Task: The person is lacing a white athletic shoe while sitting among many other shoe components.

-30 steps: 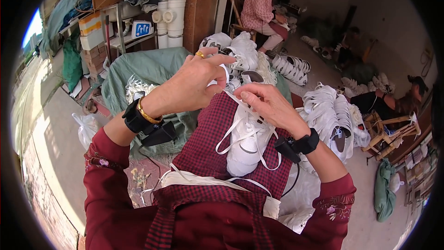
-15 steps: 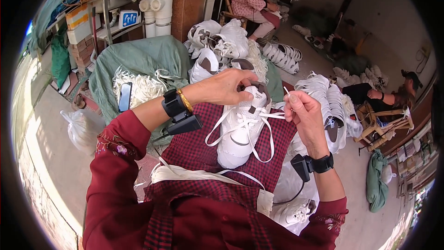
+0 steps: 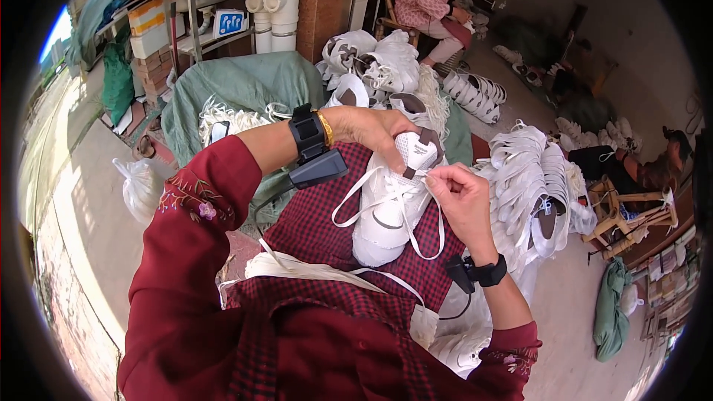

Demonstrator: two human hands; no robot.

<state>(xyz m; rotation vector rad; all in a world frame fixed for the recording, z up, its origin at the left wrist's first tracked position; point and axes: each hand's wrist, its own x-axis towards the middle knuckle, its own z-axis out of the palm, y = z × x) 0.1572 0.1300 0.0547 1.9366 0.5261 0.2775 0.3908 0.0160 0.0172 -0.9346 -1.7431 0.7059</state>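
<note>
A white sneaker (image 3: 377,243) lies in my lap on a red-and-black checked apron (image 3: 312,230), toe toward me. My left hand (image 3: 369,132) is closed on the shoe's opening at the left of its tongue (image 3: 417,150), with some fingers hidden. Flat white shoelaces (image 3: 399,191) cross over the front and hang in a loose loop on each side. Thumb and fingertips of my right hand (image 3: 464,197) pinch a lace end beside the small dark loop (image 3: 409,173) on the tongue. Another bunch of white laces (image 3: 297,271) rests across my waist.
Ahead is a heap of white shoe uppers (image 3: 394,59); more are stacked on the right (image 3: 509,171). At left, white laces (image 3: 223,115) lie on a green cloth (image 3: 252,78). A person (image 3: 423,0) sits working beyond. A wooden chair (image 3: 631,212) stands far right.
My right hand has come left and down from beside the shoe to the tongue's dark loop, bringing the lace end along. My left hand still holds the shoe. The view has shifted slightly.
</note>
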